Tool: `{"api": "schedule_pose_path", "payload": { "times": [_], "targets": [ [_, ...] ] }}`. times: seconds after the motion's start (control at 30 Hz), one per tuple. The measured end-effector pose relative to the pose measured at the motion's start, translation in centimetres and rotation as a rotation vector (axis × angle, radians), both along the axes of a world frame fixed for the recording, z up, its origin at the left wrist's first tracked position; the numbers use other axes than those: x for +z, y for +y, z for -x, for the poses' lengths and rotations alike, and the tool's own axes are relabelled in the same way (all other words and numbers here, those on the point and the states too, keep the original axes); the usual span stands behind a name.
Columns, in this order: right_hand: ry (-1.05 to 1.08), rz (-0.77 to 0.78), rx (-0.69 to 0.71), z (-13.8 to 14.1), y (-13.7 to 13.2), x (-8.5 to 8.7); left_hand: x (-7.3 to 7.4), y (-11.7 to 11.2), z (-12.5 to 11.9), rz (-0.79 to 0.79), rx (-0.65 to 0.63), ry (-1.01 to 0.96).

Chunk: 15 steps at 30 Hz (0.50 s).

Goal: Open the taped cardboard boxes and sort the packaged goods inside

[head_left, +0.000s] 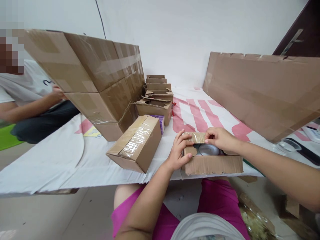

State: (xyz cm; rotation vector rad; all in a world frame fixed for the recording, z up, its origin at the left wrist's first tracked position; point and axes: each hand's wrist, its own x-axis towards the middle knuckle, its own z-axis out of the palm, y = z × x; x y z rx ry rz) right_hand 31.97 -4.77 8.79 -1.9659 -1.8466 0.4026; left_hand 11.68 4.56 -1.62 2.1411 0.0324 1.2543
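A small brown cardboard box (213, 165) sits at the table's front edge, partly open at the top. A round grey item (208, 149) shows inside; its kind is unclear. My left hand (179, 151) grips the box's left end, its thumb on the near side and its fingers over a taped cardboard flap (196, 137). At the flap's right end, the fingers of my right hand (220, 138) are pinched together on its edge. To the left of my hands lies a closed carton (137, 141) with shiny clear tape along its top.
Stacked taped cartons (95, 63) rise on the left, with a seated person (27, 90) beyond. Several open boxes (155, 105) line up behind a purple package (161, 123). A large cardboard panel (262, 90) stands right, near a tape roll (287, 145) and a dark object (306, 151).
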Motion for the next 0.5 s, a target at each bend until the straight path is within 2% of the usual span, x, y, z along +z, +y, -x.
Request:
{"api": "schedule_pose_path", "payload": {
  "times": [0.23,0.5],
  "targets": [
    [-0.024,0.133,-0.144,-0.12,0.92,0.22,0.17,0.04,0.04,-0.038,0.008,0.008],
    [-0.215,0.045,-0.188,-0.02,0.8,-0.14,0.2,0.05,0.08,-0.039,0.016,0.022]
  ]
}}
